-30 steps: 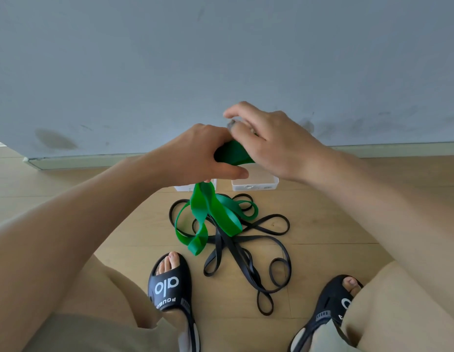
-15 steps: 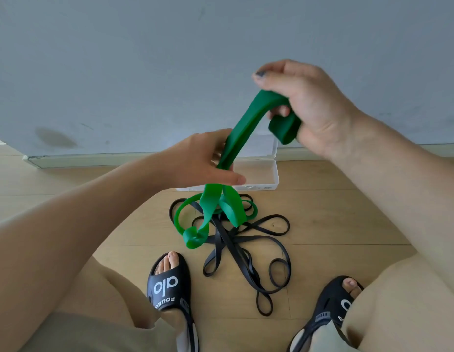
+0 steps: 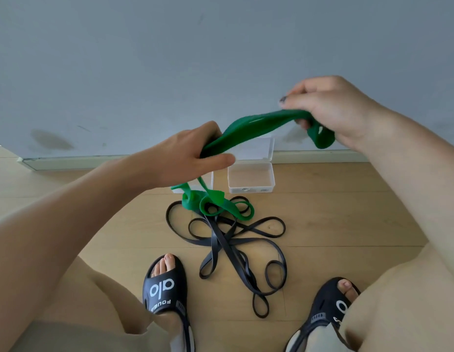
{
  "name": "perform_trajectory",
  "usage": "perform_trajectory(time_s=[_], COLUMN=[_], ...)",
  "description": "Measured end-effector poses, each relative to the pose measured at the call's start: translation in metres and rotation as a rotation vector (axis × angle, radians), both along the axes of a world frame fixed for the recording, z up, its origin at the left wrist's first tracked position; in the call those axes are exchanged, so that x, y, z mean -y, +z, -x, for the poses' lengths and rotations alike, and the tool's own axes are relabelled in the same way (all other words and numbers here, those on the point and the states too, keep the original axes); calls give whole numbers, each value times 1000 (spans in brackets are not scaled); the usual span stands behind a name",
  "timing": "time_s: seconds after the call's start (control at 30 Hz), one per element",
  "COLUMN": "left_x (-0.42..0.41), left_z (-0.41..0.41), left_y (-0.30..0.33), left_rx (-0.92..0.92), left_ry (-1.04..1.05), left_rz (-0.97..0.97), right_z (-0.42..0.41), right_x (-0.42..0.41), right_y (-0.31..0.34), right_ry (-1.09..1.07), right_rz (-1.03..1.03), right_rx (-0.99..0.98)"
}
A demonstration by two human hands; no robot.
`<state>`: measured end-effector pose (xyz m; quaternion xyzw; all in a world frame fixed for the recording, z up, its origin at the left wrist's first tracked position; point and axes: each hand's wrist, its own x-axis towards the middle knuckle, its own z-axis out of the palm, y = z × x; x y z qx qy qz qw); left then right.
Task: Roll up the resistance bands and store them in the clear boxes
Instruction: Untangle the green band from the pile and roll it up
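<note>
2 hands stretch a green band above the floor, 2 clear boxes behind.

Left hand (image 3: 193,154) grips the green band (image 3: 256,128) low, fingers curled round it; right hand (image 3: 332,110) pinches the other end up high, a small loop hanging under its fingers. Rest of the green band drops in coils onto the black band (image 3: 236,247), tangled on the wood floor (image 3: 335,219). Open clear box (image 3: 251,177) sits near the wall (image 3: 170,59), lid up; second box (image 3: 208,179) mostly hidden behind left hand. 2 black slippers (image 3: 166,288) at bottom.
</note>
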<state>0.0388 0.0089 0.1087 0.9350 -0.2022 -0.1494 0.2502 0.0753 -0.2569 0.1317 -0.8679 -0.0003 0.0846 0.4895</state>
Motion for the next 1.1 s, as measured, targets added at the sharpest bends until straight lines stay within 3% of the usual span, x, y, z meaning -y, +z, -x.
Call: perform_trajectory(time_s=[0.07, 0.13, 0.3, 0.43, 0.87, 1.1], left_x=[-3, -3, 7, 7, 4, 1], left_z=[0, 0, 0, -2, 3, 0], left_y=[-1, 1, 2, 5, 10, 16], left_rx=[56, 99, 144, 93, -56, -12], left_ry=[7, 17, -17, 52, 36, -19], left_rz=[-30, -6, 30, 72, 101, 115], right_z=[3, 10, 33, 42, 30, 35], right_x=[-1, -11, -71, -82, -69, -61], right_y=[-7, -15, -19, -29, -22, -7], right_ry=[147, 228, 241, 386, 330, 392], right_rz=[323, 442, -173, -67, 1, 21], right_rx=[4, 33, 20, -11, 19, -34])
